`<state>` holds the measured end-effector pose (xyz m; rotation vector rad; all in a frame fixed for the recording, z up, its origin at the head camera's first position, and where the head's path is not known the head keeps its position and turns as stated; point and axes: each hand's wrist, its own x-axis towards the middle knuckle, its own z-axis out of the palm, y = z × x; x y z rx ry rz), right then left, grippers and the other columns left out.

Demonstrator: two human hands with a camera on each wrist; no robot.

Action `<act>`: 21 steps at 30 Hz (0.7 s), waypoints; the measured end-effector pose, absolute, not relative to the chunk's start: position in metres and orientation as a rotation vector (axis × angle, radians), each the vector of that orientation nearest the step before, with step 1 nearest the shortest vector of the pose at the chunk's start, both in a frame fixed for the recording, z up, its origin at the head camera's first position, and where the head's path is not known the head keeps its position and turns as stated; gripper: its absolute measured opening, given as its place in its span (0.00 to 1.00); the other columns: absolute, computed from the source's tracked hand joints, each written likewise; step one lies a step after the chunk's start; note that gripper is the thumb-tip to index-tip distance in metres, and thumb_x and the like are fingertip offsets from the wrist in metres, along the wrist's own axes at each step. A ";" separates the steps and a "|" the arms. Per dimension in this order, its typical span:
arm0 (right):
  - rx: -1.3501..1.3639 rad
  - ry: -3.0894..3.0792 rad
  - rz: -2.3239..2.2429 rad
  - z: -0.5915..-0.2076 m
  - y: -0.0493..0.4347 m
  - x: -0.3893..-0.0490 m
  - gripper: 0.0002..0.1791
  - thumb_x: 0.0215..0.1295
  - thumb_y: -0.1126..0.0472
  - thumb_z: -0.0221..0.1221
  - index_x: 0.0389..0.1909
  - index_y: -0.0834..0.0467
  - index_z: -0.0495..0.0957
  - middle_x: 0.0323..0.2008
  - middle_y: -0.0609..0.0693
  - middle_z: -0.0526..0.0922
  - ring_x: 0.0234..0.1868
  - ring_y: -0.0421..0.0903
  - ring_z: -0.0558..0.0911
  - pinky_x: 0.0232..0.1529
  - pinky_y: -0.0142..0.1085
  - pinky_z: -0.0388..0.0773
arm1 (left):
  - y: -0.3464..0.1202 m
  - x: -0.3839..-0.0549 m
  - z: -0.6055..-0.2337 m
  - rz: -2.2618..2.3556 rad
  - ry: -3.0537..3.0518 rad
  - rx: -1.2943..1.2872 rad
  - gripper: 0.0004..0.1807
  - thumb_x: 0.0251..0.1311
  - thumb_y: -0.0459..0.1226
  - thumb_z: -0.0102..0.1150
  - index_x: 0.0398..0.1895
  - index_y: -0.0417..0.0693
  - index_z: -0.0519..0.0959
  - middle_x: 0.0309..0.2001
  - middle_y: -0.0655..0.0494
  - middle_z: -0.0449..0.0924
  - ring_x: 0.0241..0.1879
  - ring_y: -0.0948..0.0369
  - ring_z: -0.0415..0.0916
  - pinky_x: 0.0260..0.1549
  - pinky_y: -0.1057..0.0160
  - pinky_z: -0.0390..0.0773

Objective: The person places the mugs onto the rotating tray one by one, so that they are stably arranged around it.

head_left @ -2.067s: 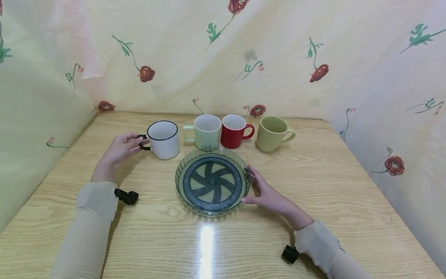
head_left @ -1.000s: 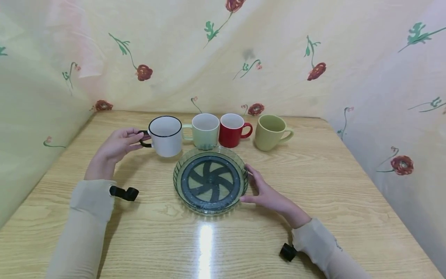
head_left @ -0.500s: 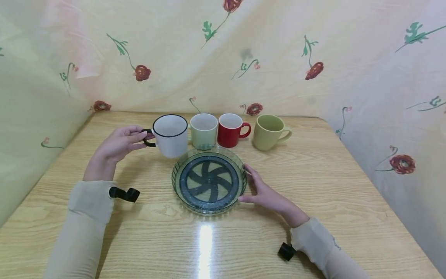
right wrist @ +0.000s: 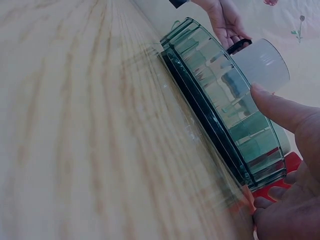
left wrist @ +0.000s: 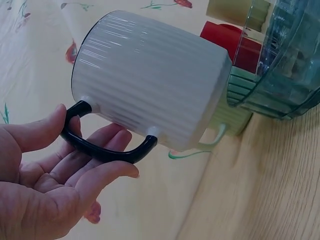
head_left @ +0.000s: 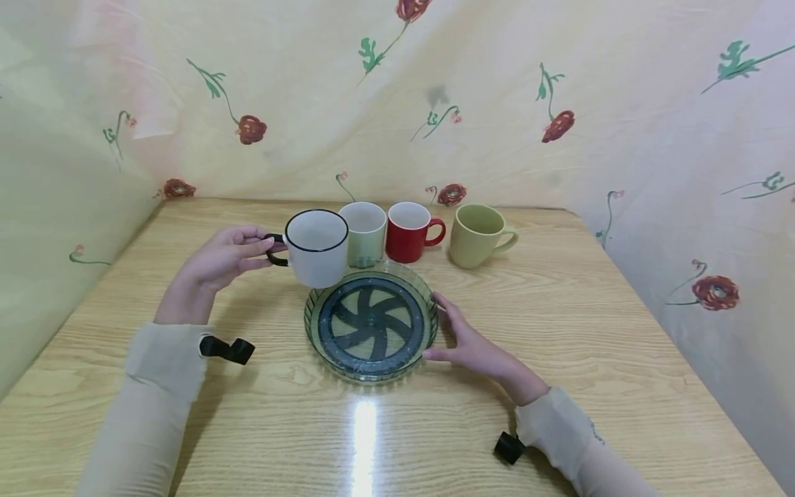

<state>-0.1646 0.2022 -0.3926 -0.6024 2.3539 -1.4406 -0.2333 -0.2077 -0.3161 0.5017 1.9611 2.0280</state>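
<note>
My left hand [head_left: 226, 255] pinches the black handle [left wrist: 105, 151] of a white mug [head_left: 317, 252] with a dark rim. Held in the air and roughly upright, the mug overlaps the back-left rim of a round clear glass dish [head_left: 433, 338] in the head view. A dark ring with curved spokes [head_left: 373, 355] shows through the dish's bottom. My right hand [head_left: 468, 348] touches the dish's right side, thumb [right wrist: 277, 107] by the rim and fingers spread. Behind the dish stands a pale green mug [head_left: 366, 238], its handle hidden by the white one.
A red mug [head_left: 404, 238] and an olive-green mug [head_left: 475, 238] stand in the back row, handles to the right. The wooden table [head_left: 279, 421] meets flowered cloth [head_left: 298, 90] at the back and sides.
My left hand has lifted the white mug off the table and carried it right, from beside the pale green mug to the dish's back-left rim. The right hand stays at the dish.
</note>
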 end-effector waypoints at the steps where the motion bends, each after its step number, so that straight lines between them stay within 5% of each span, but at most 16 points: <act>1: -0.601 2.353 -1.441 -0.393 0.202 -0.164 0.56 0.52 0.59 0.67 0.72 0.54 0.36 0.71 0.61 0.42 0.70 0.59 0.48 0.69 0.54 0.41 | -0.207 -0.233 -0.316 2.024 1.960 0.509 0.06 0.66 0.32 0.48 0.36 0.38 0.74 0.40 0.57 0.82 0.46 0.65 0.78 0.43 0.68 0.78; 21: -0.592 2.360 -1.415 -0.394 0.203 -0.166 0.57 0.52 0.58 0.67 0.72 0.55 0.36 0.72 0.59 0.42 0.70 0.59 0.49 0.69 0.54 0.42 | -0.180 -0.228 -0.315 1.947 1.959 0.446 0.06 0.66 0.33 0.47 0.38 0.37 0.72 0.41 0.59 0.81 0.47 0.65 0.77 0.45 0.65 0.78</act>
